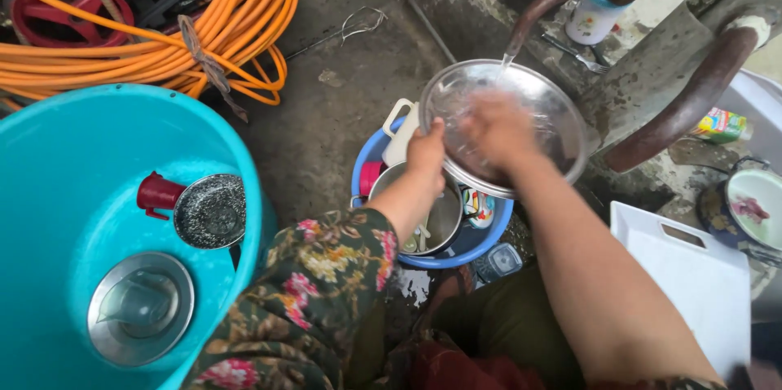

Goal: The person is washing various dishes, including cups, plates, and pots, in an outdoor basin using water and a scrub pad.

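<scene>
Both hands grip one round steel plate (pixel 533 109): my left hand (pixel 426 148) pinches its near rim, my right hand (pixel 498 131), blurred, presses flat inside the shiny dish. It tilts up toward me under a thin stream from the brown hose (pixel 542 7), above the blue basin (pixel 481 237), whose dishes lie half hidden beneath.

- steel plate (pixel 538 105): round, shiny, wet, tilted toward the camera under a thin water stream, above the blue basin (pixel 481 242) of dishes
</scene>
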